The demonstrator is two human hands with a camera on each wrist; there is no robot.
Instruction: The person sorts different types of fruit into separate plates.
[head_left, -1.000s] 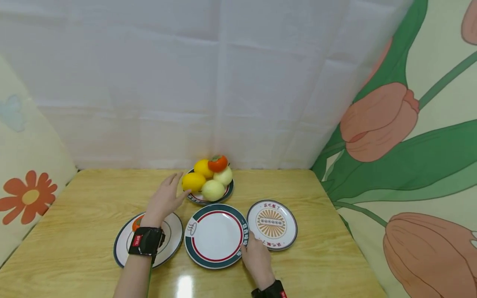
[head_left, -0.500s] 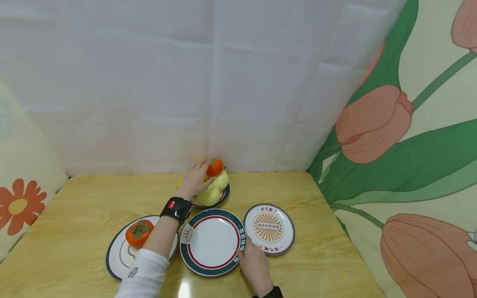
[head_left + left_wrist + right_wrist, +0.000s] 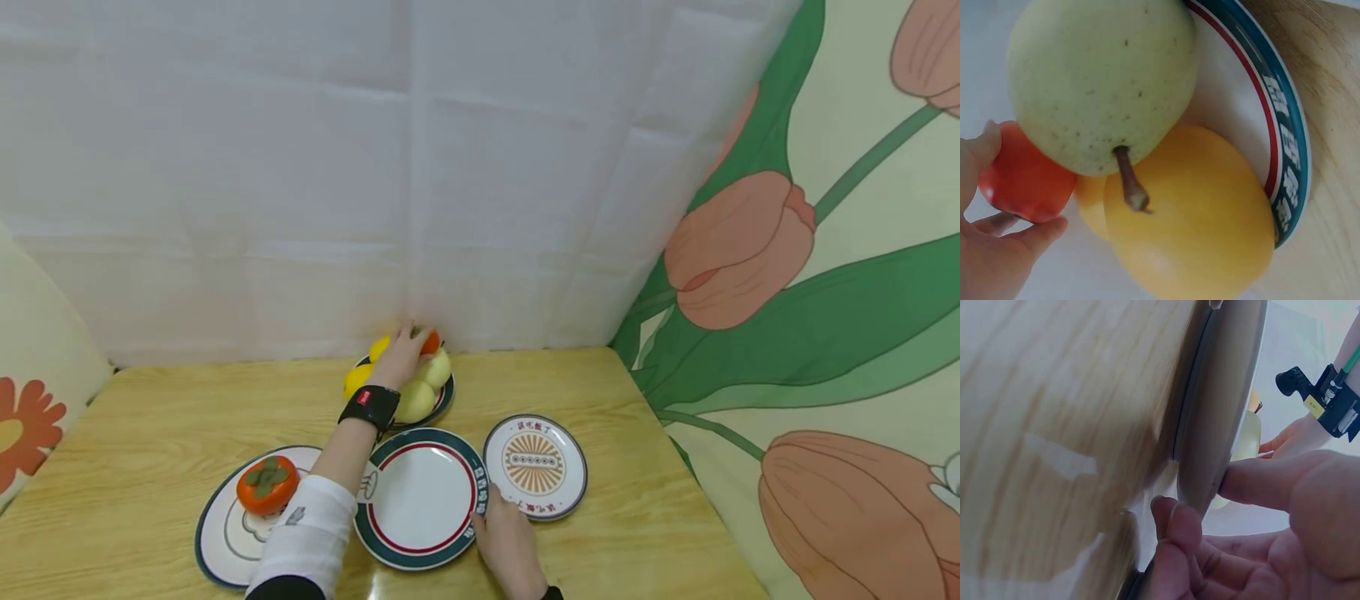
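Observation:
My left hand (image 3: 400,360) is at the fruit plate (image 3: 447,400) at the back, its thumb and fingers round an orange-red persimmon (image 3: 1030,174) on top of the heap. Beside that persimmon are pale green pears (image 3: 1100,81) and yellow fruits (image 3: 1191,219), whose kind I cannot tell. At the front, my right hand (image 3: 510,546) pinches the rim of a white plate (image 3: 423,500) with a green and red border. In the right wrist view the thumb (image 3: 1260,481) lies on the rim, with curled fingers (image 3: 1179,531) below it.
A second persimmon (image 3: 267,485) sits on an oval white plate (image 3: 217,533) at the left, partly behind my left forearm. To the right lies a small plate (image 3: 536,462) with a sunburst pattern. A white cloth (image 3: 262,167) hangs behind the wooden table (image 3: 637,500).
My left hand has moved from the left side of the fruit heap to the top persimmon and taken hold of it. My right hand keeps its hold on the middle plate's rim.

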